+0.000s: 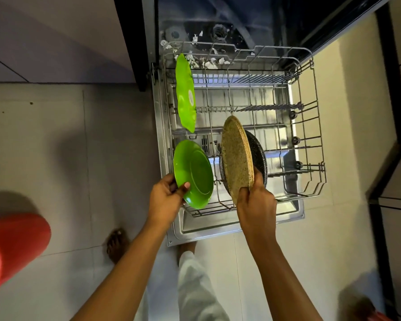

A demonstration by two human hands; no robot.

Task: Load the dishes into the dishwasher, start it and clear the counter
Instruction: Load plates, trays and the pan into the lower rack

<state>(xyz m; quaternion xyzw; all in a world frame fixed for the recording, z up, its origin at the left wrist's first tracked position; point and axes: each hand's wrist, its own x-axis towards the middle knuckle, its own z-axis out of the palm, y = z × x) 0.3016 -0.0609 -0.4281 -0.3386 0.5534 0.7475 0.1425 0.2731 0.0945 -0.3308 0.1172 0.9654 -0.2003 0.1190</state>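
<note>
The person stands over the pulled-out grey wire lower rack [310, 126] of the open dishwasher, its steel door [241, 225] lying flat beneath the rack. The left hand [164, 198] holds a round bright green plastic plate [195, 174] by its near-left rim, thumb across the face and fingers [171, 179] curled behind, pinching the edge; the plate is tilted and hangs just over the rack's near-left corner. The right hand [256, 205] grips a round speckled tan plate [236, 158] at its lower edge, fingers pressed together around the rim, holding it almost upright near the middle of the rack's front edge. Right behind that plate, touching or nearly so, a dark speckled non-stick pan [259, 156] stands on edge in the rack, crowding the slots on that side. A second green plate [185, 93] already stands upright along the rack's left edge, further back. The rest of the tines, across the middle and the right side, carry nothing. White scraps of something [208, 62] lie scattered along the rack's far edge and on the tub floor behind it. On the tiled floor, a red plastic bucket [12, 249] sits well apart at the left, and a bare foot [117, 244] rests near the door's front corner
</note>
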